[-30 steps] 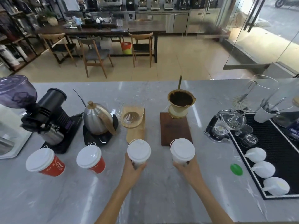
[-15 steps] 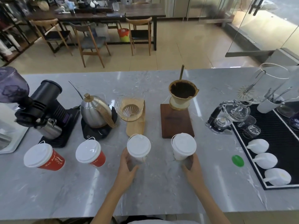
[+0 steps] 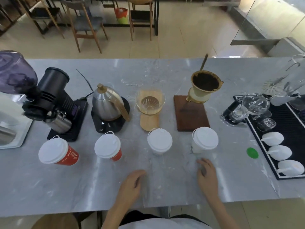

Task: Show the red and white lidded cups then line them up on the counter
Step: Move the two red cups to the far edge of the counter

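Along the grey marble counter (image 3: 165, 187) the lidded cups stand upright in a row. From the left: a red cup (image 3: 57, 152), a second red cup (image 3: 109, 147), a white cup (image 3: 159, 141) and another white cup (image 3: 204, 139), all with white lids. My left hand (image 3: 130, 185) hovers near the counter below the first white cup, empty, fingers loosely apart. My right hand (image 3: 206, 174) is just below the second white cup, apart from it and holding nothing.
Behind the cups stand a black grinder (image 3: 54, 100), a steel kettle (image 3: 109, 104) on a scale, a glass dripper (image 3: 149, 103) on a wooden stand, and a filled dripper (image 3: 204, 88) on a dark board. A black mat (image 3: 287, 126) with white pitchers lies right; a green disc (image 3: 252, 152) beside it.
Both hands let go of the two white cups and drew back toward me. The cups stay on the counter. My view has tilted down.
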Available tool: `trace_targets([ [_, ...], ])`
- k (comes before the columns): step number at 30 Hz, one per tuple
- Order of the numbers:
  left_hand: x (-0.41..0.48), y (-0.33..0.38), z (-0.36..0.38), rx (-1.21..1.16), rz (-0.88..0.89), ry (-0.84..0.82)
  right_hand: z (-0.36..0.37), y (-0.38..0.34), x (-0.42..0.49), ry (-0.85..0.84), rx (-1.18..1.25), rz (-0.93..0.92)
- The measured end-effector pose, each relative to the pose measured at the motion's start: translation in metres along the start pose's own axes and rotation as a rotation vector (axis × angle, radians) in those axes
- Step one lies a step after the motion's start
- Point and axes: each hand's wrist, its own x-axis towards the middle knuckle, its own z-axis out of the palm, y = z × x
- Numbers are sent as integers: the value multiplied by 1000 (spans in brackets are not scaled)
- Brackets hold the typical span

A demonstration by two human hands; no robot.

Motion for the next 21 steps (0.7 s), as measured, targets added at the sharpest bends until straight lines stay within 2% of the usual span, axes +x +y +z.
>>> trace_targets([
  [5, -28, -22, -52, -63, -26, 5, 14, -35, -46, -51, 193, 97],
  [10, -58, -68, -123, -95, -89, 65, 76, -84, -109, -284, 134, 69],
  [15, -71, -120, -181, -34, -165, 99, 145, -134, -144, -483, 48, -50],
  [19, -79, -142, -213, 2, -202, 192, 179, -157, -153, -414, 142, -14],
  [21, -79, -148, -225, -75, -239, 258, 187, -164, -149, -339, 208, 27],
])
